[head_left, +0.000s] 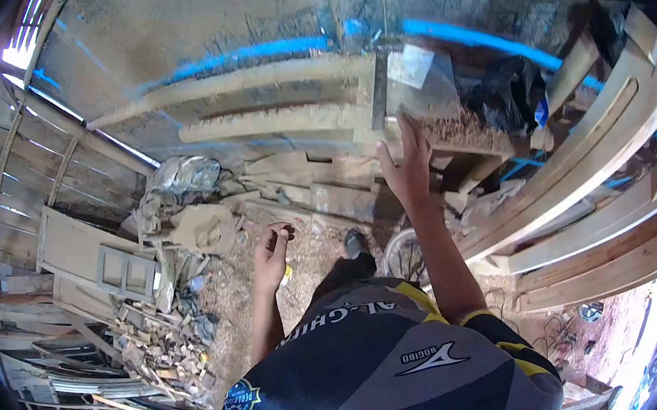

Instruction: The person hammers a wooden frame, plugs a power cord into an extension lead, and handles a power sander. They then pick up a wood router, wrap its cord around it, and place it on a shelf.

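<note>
1. Pale, dusty wooden frame (pixel 254 73), ahead of me: two long rails, rough-edged, bowed by the lens, meeting an upright end piece.
2. Reddish-brown shavings (pixel 464 134), heaped right of it.
3. My right grip (pixel 409 165), released, fingers spread near the frame's end; contact unclear.
4. My left grip (pixel 271 257), loosely curled, empty, lower down.

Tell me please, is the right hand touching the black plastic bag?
Apart. The head view shows the right hand to the left of the black plastic bag, with brown wood shavings in the gap between them.
</note>
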`<state>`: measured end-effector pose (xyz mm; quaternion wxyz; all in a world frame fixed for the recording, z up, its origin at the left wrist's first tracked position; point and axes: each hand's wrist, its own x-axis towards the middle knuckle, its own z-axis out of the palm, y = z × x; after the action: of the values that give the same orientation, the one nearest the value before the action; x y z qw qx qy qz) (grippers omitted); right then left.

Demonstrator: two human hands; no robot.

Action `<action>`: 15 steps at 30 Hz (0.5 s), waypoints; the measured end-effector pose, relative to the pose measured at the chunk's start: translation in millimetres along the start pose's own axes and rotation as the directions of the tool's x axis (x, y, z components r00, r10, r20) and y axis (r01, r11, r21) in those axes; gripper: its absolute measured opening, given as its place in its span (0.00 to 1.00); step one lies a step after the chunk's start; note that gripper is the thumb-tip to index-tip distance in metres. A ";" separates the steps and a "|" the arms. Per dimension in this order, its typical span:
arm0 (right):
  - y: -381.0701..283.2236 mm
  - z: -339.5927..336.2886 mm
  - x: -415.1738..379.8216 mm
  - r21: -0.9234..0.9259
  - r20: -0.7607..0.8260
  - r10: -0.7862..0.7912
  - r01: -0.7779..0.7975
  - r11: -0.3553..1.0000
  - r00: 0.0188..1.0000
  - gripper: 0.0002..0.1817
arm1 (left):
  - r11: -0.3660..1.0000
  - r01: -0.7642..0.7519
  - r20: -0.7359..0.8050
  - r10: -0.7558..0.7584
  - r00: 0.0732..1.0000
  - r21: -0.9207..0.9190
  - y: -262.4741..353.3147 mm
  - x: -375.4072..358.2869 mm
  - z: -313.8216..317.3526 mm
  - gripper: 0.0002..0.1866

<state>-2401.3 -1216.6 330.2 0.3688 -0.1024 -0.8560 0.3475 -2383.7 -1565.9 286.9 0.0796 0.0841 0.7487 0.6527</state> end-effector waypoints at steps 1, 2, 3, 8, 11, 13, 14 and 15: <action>-8.0 -12.3 -18.1 0.038 -0.022 0.034 -0.034 0.999 0.999 0.37 | 1.000 0.002 0.017 -0.002 1.000 0.026 1.0 -16.8 0.0 0.11; -13.5 -23.3 -38.3 0.074 -0.049 0.074 -0.070 0.995 0.996 0.34 | 0.999 0.002 0.041 -0.004 0.999 0.053 0.9 -31.2 -0.6 0.11; -17.2 -33.4 -63.0 0.052 -0.035 0.108 -0.106 0.993 0.993 0.28 | 0.998 0.053 0.010 -0.053 0.999 0.015 -3.3 -48.2 1.6 0.11; -5.0 -91.2 -179.8 0.036 0.050 0.203 -0.205 0.978 0.978 0.21 | 0.987 0.146 0.111 -0.153 0.982 0.074 -45.4 -98.8 -18.7 0.14; 12.6 -135.9 -227.6 0.011 -0.001 0.277 -0.277 0.961 0.961 0.18 | 0.986 0.168 0.137 -0.169 0.976 0.022 -39.9 -104.5 -22.3 0.16; 15.1 -162.6 -245.7 -0.077 -0.131 0.316 -0.328 0.942 0.940 0.15 | 0.982 0.188 0.193 -0.182 0.964 -0.014 -29.1 -98.8 -23.6 0.15; 11.0 -175.6 -253.4 -0.085 -0.196 0.375 -0.397 0.914 0.906 0.14 | 0.978 0.204 0.230 -0.189 0.955 -0.043 -28.7 -93.0 -25.1 0.14; -0.6 -190.4 -258.4 -0.124 -0.284 0.358 -0.404 0.906 0.889 0.14 | 0.986 0.165 0.273 -0.164 0.948 0.019 -35.9 -84.7 -29.3 0.13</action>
<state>-2084.9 -1229.7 278.4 0.3892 -0.3456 -0.7923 0.3184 -2308.8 -1618.4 256.2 0.2365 0.1107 0.7335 0.6275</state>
